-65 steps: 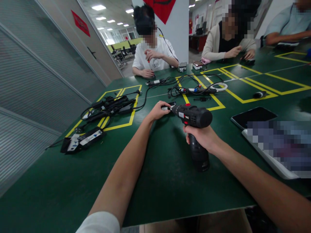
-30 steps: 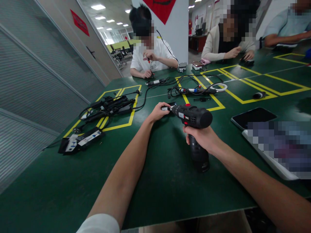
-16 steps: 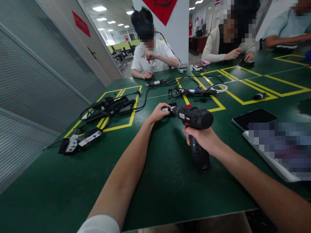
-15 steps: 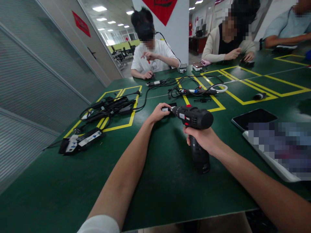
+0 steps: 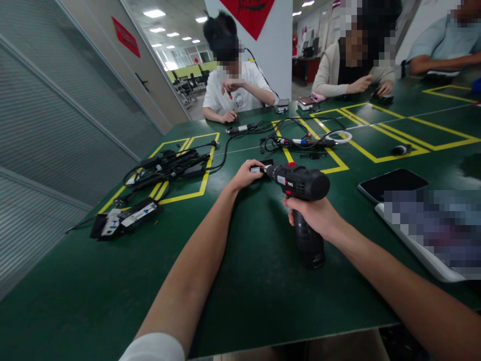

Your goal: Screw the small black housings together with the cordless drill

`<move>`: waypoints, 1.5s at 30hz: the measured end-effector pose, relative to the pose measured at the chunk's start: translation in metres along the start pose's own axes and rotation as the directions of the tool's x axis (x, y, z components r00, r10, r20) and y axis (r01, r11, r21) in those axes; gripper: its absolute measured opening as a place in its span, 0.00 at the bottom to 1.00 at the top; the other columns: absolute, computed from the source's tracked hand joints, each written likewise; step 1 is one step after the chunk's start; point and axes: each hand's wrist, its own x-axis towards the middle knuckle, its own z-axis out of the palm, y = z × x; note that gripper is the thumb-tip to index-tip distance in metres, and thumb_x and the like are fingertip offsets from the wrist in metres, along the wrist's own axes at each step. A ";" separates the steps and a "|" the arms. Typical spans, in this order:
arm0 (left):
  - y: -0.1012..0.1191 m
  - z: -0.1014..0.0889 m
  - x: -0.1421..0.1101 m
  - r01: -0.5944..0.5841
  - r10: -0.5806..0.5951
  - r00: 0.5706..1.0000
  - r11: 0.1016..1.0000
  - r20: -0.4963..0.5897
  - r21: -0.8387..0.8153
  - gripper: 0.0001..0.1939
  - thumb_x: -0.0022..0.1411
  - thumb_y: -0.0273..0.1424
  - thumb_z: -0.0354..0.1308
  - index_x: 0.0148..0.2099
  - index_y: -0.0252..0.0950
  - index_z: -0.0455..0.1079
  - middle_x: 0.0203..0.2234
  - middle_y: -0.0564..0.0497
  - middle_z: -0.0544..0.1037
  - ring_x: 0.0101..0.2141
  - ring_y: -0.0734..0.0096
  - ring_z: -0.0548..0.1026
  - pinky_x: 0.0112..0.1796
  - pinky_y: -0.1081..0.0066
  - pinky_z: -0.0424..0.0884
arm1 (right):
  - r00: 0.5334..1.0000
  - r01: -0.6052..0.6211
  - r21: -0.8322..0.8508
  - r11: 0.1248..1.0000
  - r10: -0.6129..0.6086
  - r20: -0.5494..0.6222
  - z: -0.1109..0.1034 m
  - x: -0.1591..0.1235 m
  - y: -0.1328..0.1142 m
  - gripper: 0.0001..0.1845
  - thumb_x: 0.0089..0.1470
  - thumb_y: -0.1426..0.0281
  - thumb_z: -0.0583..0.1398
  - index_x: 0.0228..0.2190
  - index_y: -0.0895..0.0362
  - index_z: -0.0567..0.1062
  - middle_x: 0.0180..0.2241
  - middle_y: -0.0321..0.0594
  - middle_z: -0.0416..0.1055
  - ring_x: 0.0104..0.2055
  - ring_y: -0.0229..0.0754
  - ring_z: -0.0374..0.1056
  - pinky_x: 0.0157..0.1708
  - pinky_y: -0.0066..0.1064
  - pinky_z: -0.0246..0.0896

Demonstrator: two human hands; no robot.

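Observation:
My right hand (image 5: 311,213) is wrapped round the grip of a black cordless drill (image 5: 300,181) with red details. The drill lies level over the table, its chuck pointing left. At its tip the bit meets a small black piece with a silvery white part (image 5: 257,169), whose kind I cannot make out. My left hand (image 5: 246,174) is closed on that piece at the table surface, fingers partly covering it. The exact contact between bit and piece is too small to see.
Black cables and adapters (image 5: 173,165) lie at left, with a black labelled box (image 5: 139,213) nearer me. Wired pen-like tools (image 5: 300,142) lie ahead. A phone (image 5: 393,183) and a white-edged tablet-like object (image 5: 413,243) are at right. Several people sit across the green table (image 5: 248,301).
My hands, the drill and the held piece stay nearly in place; the view shifts slightly. Across the table, the person in white moves a raised hand holding a red-tipped tool.

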 end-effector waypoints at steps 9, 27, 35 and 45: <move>0.001 0.001 -0.002 -0.009 0.009 1.000 1.000 -0.014 -0.017 0.16 0.50 0.31 0.61 0.44 0.37 0.74 0.42 0.50 0.75 0.45 0.64 0.71 0.52 0.63 0.65 | 1.000 -0.005 0.030 1.000 0.006 -0.008 0.000 0.003 0.008 0.04 0.46 0.69 0.60 0.26 0.57 0.73 0.19 0.38 0.70 0.20 0.40 0.66 0.22 0.32 0.59; 0.002 0.000 -0.003 0.010 -0.011 1.000 0.998 -0.002 -0.058 0.18 0.53 0.39 0.63 0.45 0.38 0.74 0.44 0.48 0.76 0.47 0.63 0.71 0.53 0.62 0.65 | 1.000 -0.004 -0.026 1.000 0.003 -0.019 0.003 0.001 0.000 0.04 0.46 0.69 0.60 0.26 0.57 0.72 0.15 0.37 0.68 0.17 0.39 0.65 0.21 0.31 0.58; 0.002 0.000 -0.003 -0.016 0.017 1.000 0.999 0.003 -0.044 0.16 0.53 0.38 0.63 0.44 0.38 0.74 0.43 0.49 0.76 0.48 0.63 0.71 0.53 0.62 0.65 | 1.000 0.000 -0.050 0.999 -0.001 -0.028 0.002 0.002 0.002 0.04 0.46 0.69 0.60 0.24 0.58 0.72 0.15 0.38 0.69 0.18 0.39 0.64 0.21 0.32 0.58; 0.004 0.000 -0.002 0.008 -0.009 1.000 0.997 -0.012 -0.073 0.16 0.52 0.37 0.63 0.44 0.37 0.74 0.43 0.49 0.76 0.47 0.63 0.72 0.52 0.63 0.66 | 1.000 -0.007 -0.026 1.000 0.007 -0.016 0.001 0.002 0.003 0.05 0.46 0.68 0.60 0.27 0.57 0.72 0.15 0.37 0.69 0.19 0.40 0.65 0.21 0.32 0.57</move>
